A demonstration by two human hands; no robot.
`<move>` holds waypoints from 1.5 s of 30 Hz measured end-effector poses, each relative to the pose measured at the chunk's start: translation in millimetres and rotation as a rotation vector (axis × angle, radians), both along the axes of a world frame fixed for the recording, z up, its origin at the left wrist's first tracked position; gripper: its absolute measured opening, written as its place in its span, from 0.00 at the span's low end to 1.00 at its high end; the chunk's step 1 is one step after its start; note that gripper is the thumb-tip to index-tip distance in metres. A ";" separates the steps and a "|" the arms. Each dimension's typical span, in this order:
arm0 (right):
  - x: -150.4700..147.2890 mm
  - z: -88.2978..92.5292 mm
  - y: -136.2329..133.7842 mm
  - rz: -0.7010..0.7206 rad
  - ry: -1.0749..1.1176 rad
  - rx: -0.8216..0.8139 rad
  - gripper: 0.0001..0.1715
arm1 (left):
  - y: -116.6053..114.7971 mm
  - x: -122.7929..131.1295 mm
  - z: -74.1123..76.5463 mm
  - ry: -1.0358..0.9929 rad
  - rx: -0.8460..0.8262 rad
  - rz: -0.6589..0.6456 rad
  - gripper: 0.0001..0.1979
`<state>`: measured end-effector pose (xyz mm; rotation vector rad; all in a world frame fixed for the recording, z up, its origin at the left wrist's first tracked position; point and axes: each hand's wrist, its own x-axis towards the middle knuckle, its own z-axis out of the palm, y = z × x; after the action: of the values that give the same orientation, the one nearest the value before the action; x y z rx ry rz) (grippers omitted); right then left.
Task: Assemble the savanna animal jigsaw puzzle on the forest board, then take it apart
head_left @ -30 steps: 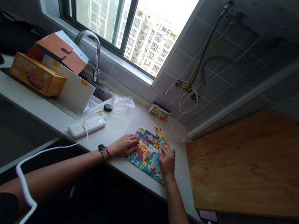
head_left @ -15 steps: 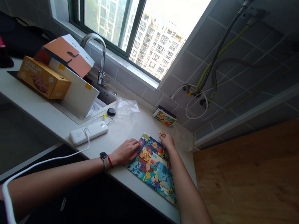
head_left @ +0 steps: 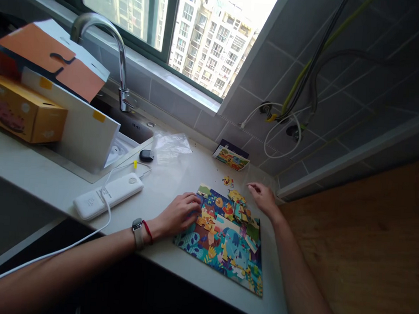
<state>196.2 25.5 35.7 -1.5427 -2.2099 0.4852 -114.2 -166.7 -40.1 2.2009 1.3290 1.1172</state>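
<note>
The right hand [head_left: 262, 197] has been drawn aside, so the loose pieces [head_left: 236, 196] are uncovered — whether its fingers are closed on anything cannot be told. On the counter [head_left: 203, 168], the puzzle [head_left: 234, 247] is touched at its left edge by the left hand [head_left: 181, 213], fingers loosely laid.

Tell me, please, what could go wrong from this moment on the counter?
1. The right hand, near the loose pieces, might brush some and scatter them.
2. The left hand is at the edge of the puzzle; a push could shift it.
3. The white cable runs from the white device past the left forearm, which might snag it.
</note>
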 end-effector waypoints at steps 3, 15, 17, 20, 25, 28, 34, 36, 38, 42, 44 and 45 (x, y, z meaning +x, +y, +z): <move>31.5 -5.4 -35.1 0.008 -0.010 -0.038 0.19 | 23.5 11.5 13.1 -0.034 -0.049 -0.129 0.09; 65.0 -36.4 -55.2 0.172 0.113 -0.143 0.29 | 76.2 22.2 24.7 -0.047 0.003 -0.251 0.13; 69.6 -34.1 -58.4 0.153 0.145 -0.089 0.28 | 75.6 4.9 26.6 -0.172 -0.008 -0.152 0.11; 59.4 -29.0 -71.1 0.127 0.224 0.025 0.29 | 78.1 -11.7 29.4 -0.223 -0.032 -0.049 0.09; -11.8 -23.5 -108.5 0.346 0.175 0.124 0.32 | 79.9 -17.5 34.3 -0.162 -0.258 -0.185 0.12; -55.6 -25.8 -127.4 0.458 0.190 0.190 0.28 | 75.5 -18.3 36.5 -0.152 -0.433 -0.275 0.16; -88.8 -51.7 -142.8 0.421 0.207 0.226 0.26 | 57.3 -34.3 38.8 0.100 -0.310 -0.290 0.14; -90.3 -60.1 -146.1 0.418 0.168 0.197 0.32 | 52.2 -39.8 38.1 0.153 -0.264 -0.320 0.21; -89.0 -63.8 -148.7 0.423 0.098 0.161 0.39 | 48.4 -41.0 34.9 0.197 -0.249 -0.375 0.32; -78.4 -60.5 -148.3 0.417 -0.007 0.115 0.45 | 42.4 -32.6 23.8 0.278 -0.260 -0.414 0.39; -72.0 -58.4 -145.5 0.426 -0.015 0.097 0.41 | 40.5 -28.9 20.8 0.279 -0.271 -0.399 0.36; -69.5 -57.8 -143.8 0.428 -0.013 0.091 0.38 | 40.0 -28.4 20.7 0.272 -0.283 -0.388 0.33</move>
<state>126.7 -118.3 -22.1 -1.0262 -2.5404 0.4885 -142.6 -126.7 -19.4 2.3123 1.0140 0.4725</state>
